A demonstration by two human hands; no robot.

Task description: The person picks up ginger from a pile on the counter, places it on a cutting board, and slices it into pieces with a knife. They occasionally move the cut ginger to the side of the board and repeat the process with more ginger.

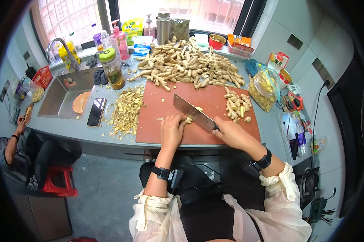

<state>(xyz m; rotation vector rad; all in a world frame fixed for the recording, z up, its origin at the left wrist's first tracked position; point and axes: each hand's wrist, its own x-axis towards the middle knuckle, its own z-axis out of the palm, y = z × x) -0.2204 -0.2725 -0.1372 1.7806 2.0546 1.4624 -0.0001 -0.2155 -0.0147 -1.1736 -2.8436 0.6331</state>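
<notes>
My right hand (231,132) grips the dark handle of a cleaver (195,113), whose broad blade slants up and left over the reddish-brown cutting board (161,135). Just left of the blade, my left hand (173,130) has its fingers bent around a small piece of ginger (188,120), holding it against the board. A slice lies by the blade's far side. Cut ginger pieces (237,105) sit on the board's right side. Beyond the board rises a large heap of whole ginger (186,62). Thin ginger slices (127,109) are piled along the left edge.
A phone (96,112), a green-lidded jar (111,68) and a sink (62,99) are to the left. A bag of ginger (263,89) stands on the right. At far left, a person (18,157) sits by a red stool (60,181). Bottles and a steel flask (163,28) line the window.
</notes>
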